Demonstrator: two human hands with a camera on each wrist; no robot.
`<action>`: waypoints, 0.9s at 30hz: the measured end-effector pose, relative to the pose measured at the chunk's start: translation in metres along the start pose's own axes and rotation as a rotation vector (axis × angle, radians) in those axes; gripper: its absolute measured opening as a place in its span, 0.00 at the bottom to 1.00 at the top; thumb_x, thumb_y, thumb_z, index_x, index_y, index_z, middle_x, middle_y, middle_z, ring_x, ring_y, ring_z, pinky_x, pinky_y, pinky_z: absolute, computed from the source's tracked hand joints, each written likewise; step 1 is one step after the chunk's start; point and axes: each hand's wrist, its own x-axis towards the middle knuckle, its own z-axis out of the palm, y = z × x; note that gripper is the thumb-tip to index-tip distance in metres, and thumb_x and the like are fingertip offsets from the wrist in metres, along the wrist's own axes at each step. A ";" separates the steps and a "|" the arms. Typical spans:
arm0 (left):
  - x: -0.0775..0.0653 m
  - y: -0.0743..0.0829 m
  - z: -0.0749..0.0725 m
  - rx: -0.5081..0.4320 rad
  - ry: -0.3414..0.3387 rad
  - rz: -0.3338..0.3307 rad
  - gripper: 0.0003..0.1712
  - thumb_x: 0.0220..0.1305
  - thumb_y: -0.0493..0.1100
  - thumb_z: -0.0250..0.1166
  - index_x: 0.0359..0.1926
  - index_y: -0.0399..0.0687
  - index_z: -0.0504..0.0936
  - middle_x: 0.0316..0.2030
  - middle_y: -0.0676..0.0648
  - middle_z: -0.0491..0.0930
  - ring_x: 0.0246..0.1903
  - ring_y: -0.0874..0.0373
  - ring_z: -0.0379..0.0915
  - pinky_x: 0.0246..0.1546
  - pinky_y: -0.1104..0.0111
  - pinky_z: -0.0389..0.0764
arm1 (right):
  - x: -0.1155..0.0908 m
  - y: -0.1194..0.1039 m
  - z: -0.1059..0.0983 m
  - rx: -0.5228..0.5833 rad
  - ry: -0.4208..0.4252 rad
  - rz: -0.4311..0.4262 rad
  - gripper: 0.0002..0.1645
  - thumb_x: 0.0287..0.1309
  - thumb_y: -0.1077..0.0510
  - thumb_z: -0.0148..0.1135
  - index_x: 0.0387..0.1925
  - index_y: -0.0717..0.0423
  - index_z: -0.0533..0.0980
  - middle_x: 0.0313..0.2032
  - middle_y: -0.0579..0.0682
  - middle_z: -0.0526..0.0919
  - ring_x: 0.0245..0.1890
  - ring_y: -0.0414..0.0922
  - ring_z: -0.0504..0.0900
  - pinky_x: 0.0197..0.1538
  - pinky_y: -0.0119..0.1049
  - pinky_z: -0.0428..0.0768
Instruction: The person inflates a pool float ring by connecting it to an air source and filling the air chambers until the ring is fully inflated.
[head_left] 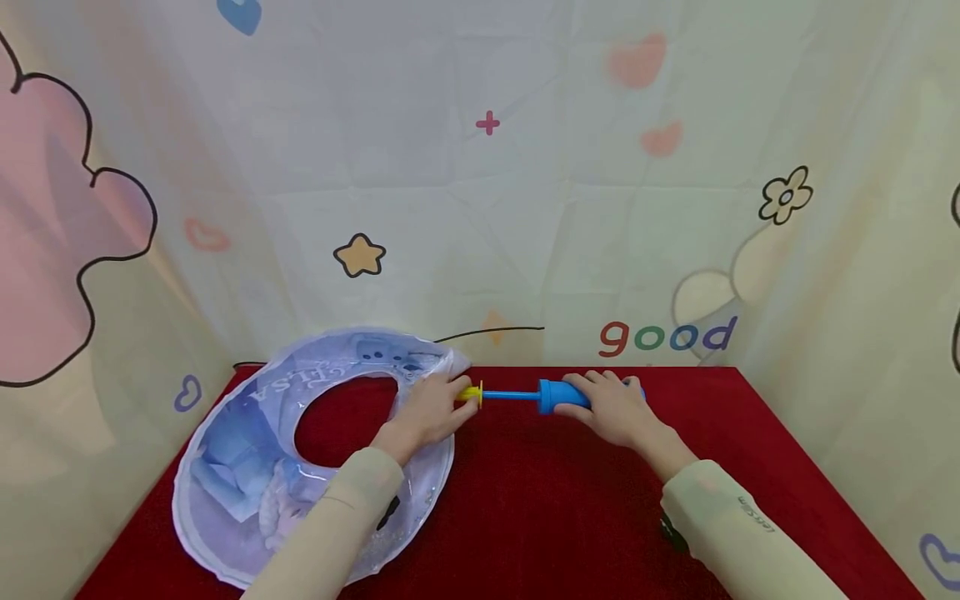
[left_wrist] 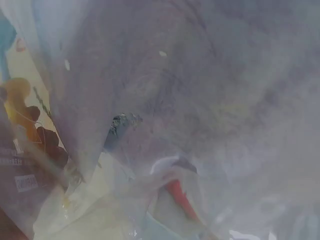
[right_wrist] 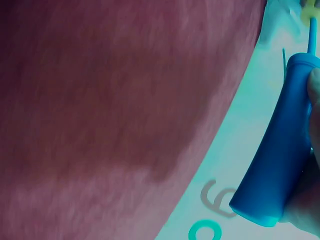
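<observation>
Red cloth [head_left: 555, 508]: left hand [head_left: 429, 408] curled on yellow handle [head_left: 469, 393], right hand [head_left: 611, 408] gripping blue pump barrel [head_left: 553, 397], rod [head_left: 512, 395] exposed, inflatable ring [head_left: 225, 450] creased, seemingly underfilled

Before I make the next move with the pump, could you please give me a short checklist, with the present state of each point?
1. Right hand grips the blue barrel: ok.
2. Left hand holds the yellow end: ok.
3. Thin blue rod looks straight between barrel and yellow end: ok.
4. Swim ring rests on the red cloth: ok.
5. Yellow end joined to the ring: cannot tell, the left hand covers that spot.
6. Ring fully firm: cannot tell by sight.
</observation>
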 end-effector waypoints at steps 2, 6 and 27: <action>-0.001 -0.001 -0.003 0.001 0.001 -0.004 0.09 0.69 0.51 0.56 0.39 0.51 0.76 0.23 0.53 0.66 0.29 0.54 0.67 0.39 0.55 0.69 | -0.002 0.009 -0.005 0.008 -0.007 -0.001 0.39 0.66 0.33 0.60 0.69 0.50 0.72 0.61 0.60 0.77 0.60 0.62 0.73 0.53 0.66 0.67; 0.000 -0.003 -0.006 -0.001 0.000 -0.023 0.11 0.70 0.52 0.55 0.42 0.51 0.78 0.26 0.53 0.68 0.32 0.54 0.69 0.42 0.53 0.70 | -0.006 0.022 -0.016 0.002 -0.017 0.011 0.39 0.66 0.34 0.61 0.70 0.51 0.72 0.64 0.62 0.75 0.63 0.65 0.70 0.53 0.68 0.66; 0.003 0.012 0.003 0.066 -0.090 -0.060 0.14 0.71 0.54 0.52 0.45 0.51 0.76 0.29 0.51 0.68 0.39 0.51 0.73 0.45 0.52 0.70 | 0.010 -0.029 0.017 -0.084 0.004 -0.004 0.39 0.67 0.31 0.57 0.70 0.48 0.71 0.56 0.57 0.79 0.55 0.60 0.75 0.52 0.67 0.69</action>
